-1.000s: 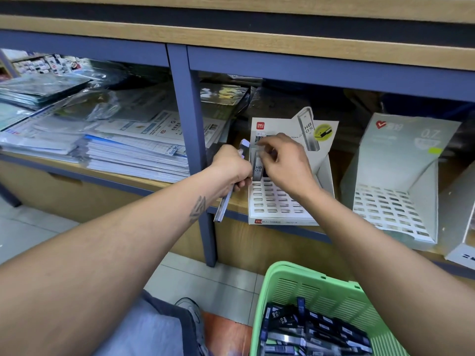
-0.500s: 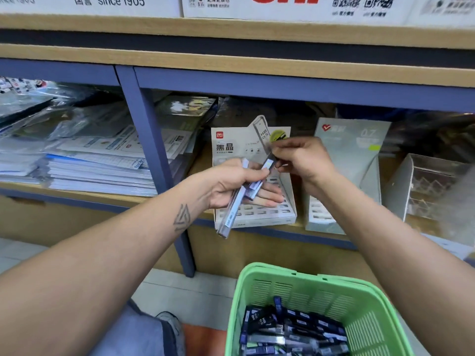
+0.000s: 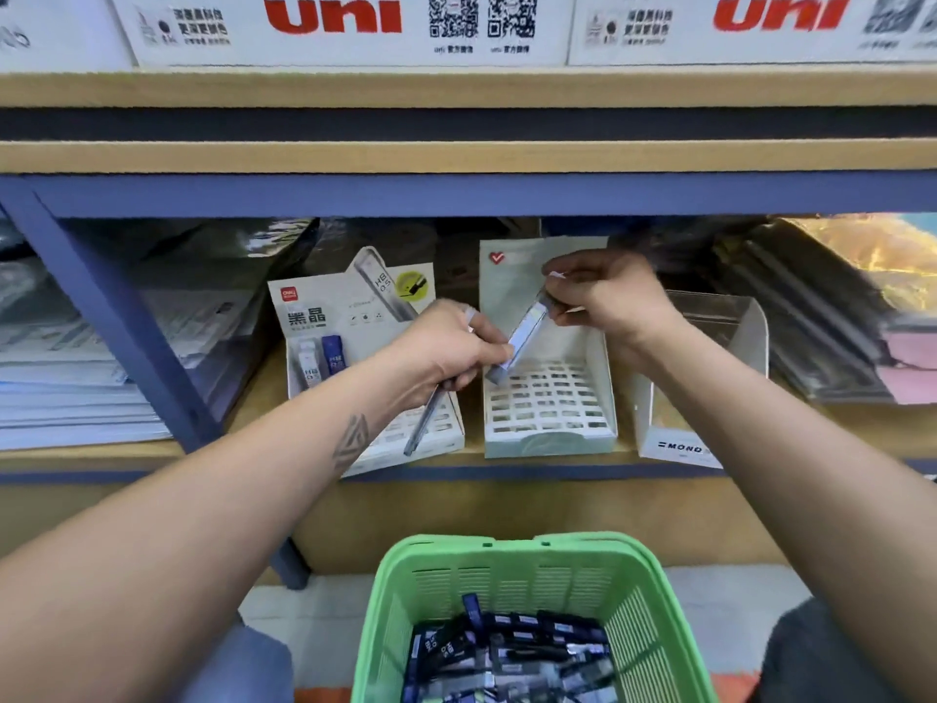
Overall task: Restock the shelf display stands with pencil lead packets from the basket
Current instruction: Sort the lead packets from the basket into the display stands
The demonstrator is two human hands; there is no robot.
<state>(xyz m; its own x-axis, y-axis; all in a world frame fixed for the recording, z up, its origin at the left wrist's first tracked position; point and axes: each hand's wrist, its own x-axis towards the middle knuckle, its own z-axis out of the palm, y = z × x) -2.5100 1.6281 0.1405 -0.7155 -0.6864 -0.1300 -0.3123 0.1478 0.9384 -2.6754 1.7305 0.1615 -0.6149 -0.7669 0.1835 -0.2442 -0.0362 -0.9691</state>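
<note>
Reaching forward from the lower corners, both bare forearms converging over the wooden shelf board (image 3: 507, 461), the left one bearing a dark triangular tattoo (image 3: 351, 441) near the wrist

Hovering with the left hand (image 3: 448, 347) knuckles-up between the two slotted stands, fingers curling round a bundle of slim grey pencil lead packets (image 3: 425, 421) jutting down and to the left out of the fist, over the front of the white cardboard display stand with the HB 0.5 backing card (image 3: 350, 307)

Lifting with the right hand (image 3: 606, 296) in front of the pale green cardboard display stand with a red heart mark (image 3: 550, 433), wrist bending inward, fingertips pinching the upper end of a single translucent blue-grey lead packet (image 3: 522, 337)

Lying on a slant, that packet's long axis running from upper right to lower left, lower end touching the left thumb and fingers just above the pale green stand's slotted floor

Standing upright in the back slots of the white stand, two small lead packets, one pale and one dark blue (image 3: 321, 360)

Sitting just right of the green stand, a white open box marked MONO (image 3: 679, 446)

Resting low in the foreground, a green slatted plastic basket (image 3: 512, 580) holding a heap of dark lead packets (image 3: 507, 657)
</note>
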